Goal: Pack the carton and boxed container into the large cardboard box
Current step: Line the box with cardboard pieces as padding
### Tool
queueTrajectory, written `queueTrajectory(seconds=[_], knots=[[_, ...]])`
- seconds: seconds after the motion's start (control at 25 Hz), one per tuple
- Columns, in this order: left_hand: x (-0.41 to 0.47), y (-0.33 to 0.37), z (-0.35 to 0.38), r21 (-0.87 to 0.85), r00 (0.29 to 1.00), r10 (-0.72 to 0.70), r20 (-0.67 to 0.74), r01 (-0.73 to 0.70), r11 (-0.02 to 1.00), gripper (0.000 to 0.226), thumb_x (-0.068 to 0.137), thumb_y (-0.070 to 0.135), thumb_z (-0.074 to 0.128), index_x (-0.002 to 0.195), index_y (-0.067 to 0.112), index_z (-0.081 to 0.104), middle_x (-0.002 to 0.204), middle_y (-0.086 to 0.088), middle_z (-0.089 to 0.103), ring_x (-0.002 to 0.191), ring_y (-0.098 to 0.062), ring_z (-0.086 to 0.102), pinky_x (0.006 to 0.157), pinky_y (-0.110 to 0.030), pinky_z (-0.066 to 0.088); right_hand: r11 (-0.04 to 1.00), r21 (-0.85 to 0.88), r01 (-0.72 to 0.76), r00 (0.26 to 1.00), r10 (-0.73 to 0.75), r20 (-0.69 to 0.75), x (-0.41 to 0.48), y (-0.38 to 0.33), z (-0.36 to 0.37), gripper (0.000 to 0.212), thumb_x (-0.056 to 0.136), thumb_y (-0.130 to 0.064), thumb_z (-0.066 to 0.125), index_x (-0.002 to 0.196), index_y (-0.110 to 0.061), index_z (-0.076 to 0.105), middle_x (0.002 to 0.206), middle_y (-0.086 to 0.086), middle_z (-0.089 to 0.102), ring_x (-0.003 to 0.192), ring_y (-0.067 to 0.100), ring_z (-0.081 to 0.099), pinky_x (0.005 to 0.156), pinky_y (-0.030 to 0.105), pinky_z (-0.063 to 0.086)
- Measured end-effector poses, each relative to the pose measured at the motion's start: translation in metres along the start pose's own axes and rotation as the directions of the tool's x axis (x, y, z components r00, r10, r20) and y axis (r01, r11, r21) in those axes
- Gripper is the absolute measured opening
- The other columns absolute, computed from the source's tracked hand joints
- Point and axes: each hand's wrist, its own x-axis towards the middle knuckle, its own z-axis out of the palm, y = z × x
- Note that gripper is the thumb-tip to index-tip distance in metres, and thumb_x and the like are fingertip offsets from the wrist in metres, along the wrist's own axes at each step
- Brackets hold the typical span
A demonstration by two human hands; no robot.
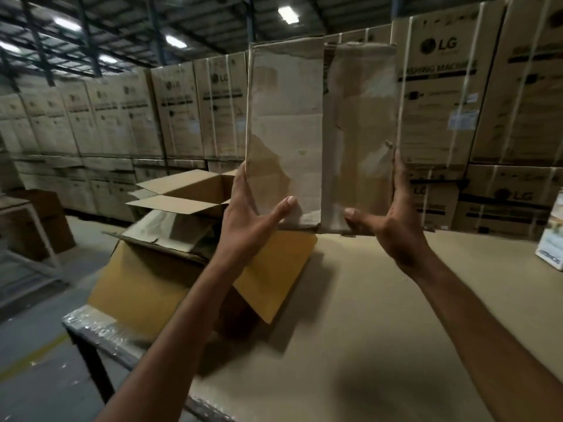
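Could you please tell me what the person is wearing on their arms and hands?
Nothing shows: the left hand and right hand are bare, without gloves, rings or a watch; the left forearm and right forearm are uncovered, with no sleeves in view.

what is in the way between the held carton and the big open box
Nothing visible. The left hand and right hand hold the carton upright above the table, and the large cardboard box lies open just left of it, flaps spread. Some crumpled packing sits inside.
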Motion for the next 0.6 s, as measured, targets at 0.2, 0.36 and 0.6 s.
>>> queueTrajectory(seconds=[0.2,0.36,0.6], knots=[[0.065,-0.013,-0.068,0.017,0.991,0.099,-0.094,-0.098,0.995,0.102,0.073,0.059,0.085,0.156,0.036,0.030,0.149,0.011,0.050,0.134,-0.010,0.052,0.107,-0.046,0.051,0.995,0.070,0.074,0.997,-0.076,0.023,0.065,-0.023,0.065,0.120,0.074,-0.024,0.089,0.162,-0.045,0.011,0.171,-0.009,0.017,0.155,0.023,0.024,0.113,0.064,0.043],[0.127,-0.039,-0.111,0.059,0.982,0.152,-0.113,-0.146,0.988,0.096,0.074,0.055,0.085,0.152,0.030,0.036,0.140,0.010,0.054,0.126,-0.006,0.057,0.102,-0.040,0.055,0.989,0.119,0.087,0.993,-0.095,0.064,0.135,-0.020,0.119,0.120,0.073,-0.018,0.089,0.163,-0.037,0.012,0.167,0.001,0.023,0.148,0.032,0.035,0.102,0.060,0.053],[0.210,-0.114,-0.164,0.157,0.979,0.097,-0.180,-0.069,0.985,0.112,0.064,0.075,0.080,0.156,0.031,0.032,0.152,0.001,0.048,0.137,-0.019,0.049,0.108,-0.048,0.050,0.991,0.137,0.006,0.987,-0.028,0.156,0.219,0.010,0.209,0.124,0.073,-0.015,0.091,0.163,-0.037,0.009,0.167,0.007,0.022,0.143,0.029,0.038,0.106,0.059,0.051]])
